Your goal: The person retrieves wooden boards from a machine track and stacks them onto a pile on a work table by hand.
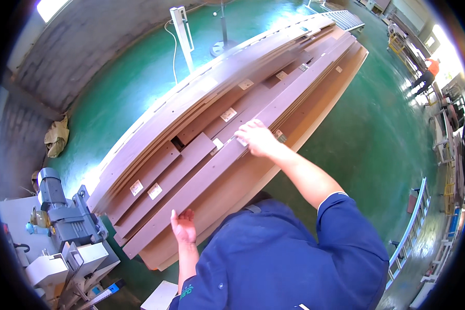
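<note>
Both hands [183, 227] [256, 137] rest on stacked brown boards [212, 170] above green floor [356, 139].

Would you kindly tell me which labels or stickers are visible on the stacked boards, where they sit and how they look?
Two small pale square labels side by side on the boards' near ends, above the left hand.
One pale label mid-stack, tilted rectangle.
One pale label further up, similar.
Small label with dark print beside the right hand.
Tiny labels near the far end; details too small to tell.
</note>
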The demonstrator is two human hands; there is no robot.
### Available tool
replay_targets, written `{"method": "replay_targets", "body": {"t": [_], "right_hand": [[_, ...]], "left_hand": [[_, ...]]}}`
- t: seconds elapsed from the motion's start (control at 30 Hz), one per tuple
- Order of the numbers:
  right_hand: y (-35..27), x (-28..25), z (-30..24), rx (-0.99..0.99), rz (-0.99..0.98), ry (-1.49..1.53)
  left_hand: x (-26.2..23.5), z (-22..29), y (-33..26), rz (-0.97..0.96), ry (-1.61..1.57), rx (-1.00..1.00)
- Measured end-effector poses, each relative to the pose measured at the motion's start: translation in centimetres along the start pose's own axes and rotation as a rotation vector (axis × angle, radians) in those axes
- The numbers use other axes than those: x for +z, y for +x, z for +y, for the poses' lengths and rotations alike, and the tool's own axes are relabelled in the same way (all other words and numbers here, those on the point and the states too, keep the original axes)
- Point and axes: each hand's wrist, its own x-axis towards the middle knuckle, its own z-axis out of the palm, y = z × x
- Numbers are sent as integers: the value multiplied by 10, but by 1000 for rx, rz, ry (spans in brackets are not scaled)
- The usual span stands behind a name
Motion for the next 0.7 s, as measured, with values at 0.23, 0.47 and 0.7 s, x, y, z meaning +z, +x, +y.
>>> {"method": "replay_targets", "body": {"t": [0.23,0.47,0.7], "right_hand": [[-35,13,106,345,71,-145],[-32,41,113,1142,554,383],[-14,58,105,1245,589,481]], "left_hand": [[-5,7,-12,-51,-168,-43],[-134,117,-20,836,106,417],[-104,144,-3,624,809,482]]}}
